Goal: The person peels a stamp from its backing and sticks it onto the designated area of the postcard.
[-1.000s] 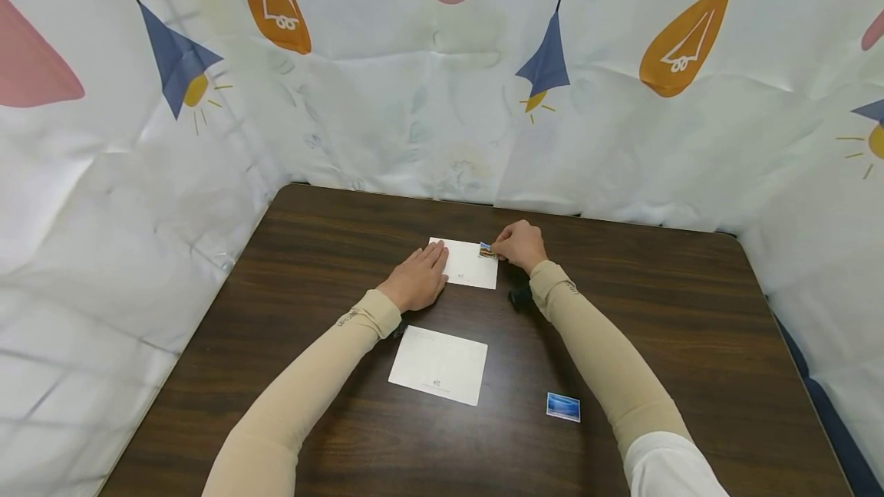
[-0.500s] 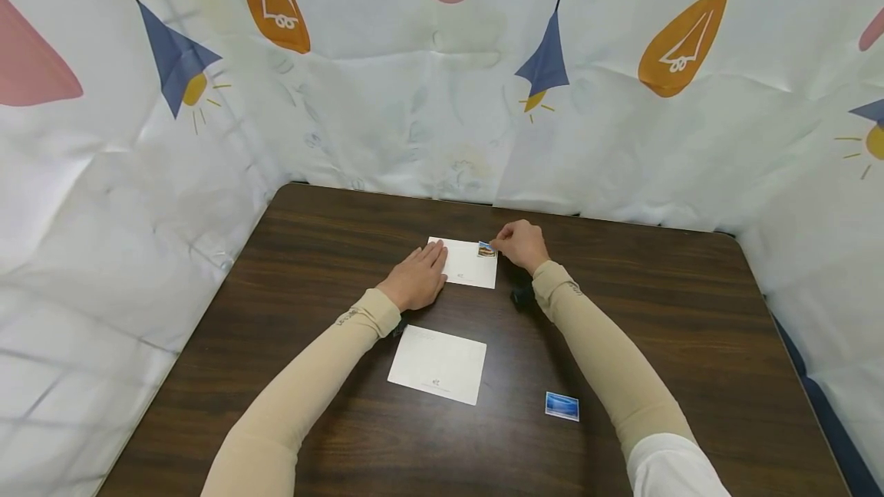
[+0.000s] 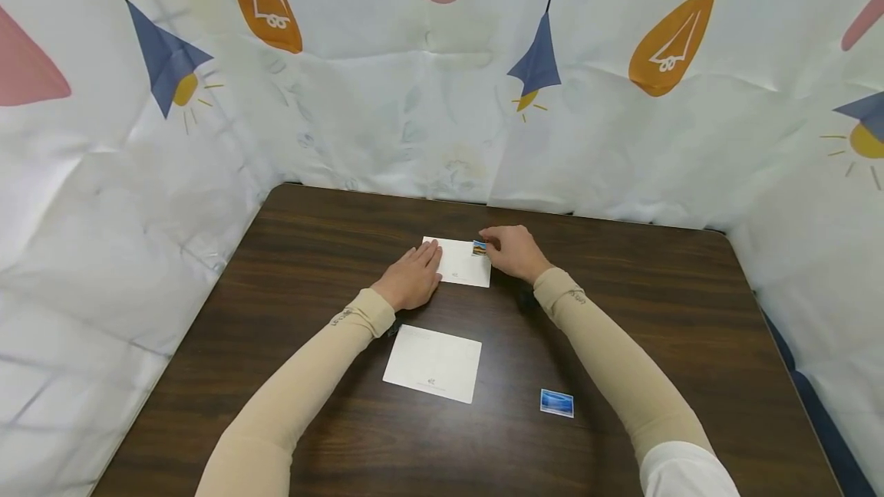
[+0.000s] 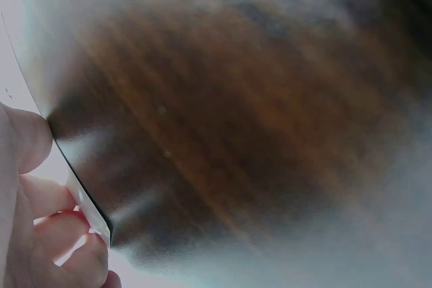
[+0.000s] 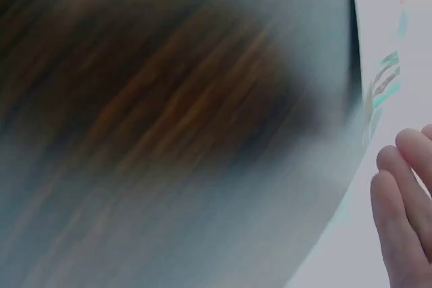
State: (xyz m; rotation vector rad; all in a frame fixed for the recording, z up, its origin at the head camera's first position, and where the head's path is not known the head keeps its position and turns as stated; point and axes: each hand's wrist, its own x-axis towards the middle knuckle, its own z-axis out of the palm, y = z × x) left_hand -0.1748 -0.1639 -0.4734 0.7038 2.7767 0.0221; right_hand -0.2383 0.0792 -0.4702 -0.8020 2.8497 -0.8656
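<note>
My left hand rests flat on the left part of a small white card near the table's far side. In the left wrist view, its fingers lie along the card's edge. A small postage stamp with a colourful picture sits at the card's upper right corner. My right hand is at that corner, index finger and thumb slightly apart over the stamp's right edge. In the right wrist view, its other fingers are loosely bent beside the stamp, while index finger and thumb are out of frame.
A larger white card lies nearer on the dark wooden table. To its right is a blue picture stamp. White curtains printed with lamps and bulbs surround the table.
My right hand has shifted slightly and its index finger and thumb, earlier pinched at the stamp's right edge, have spread apart. The left hand stays on the card.
</note>
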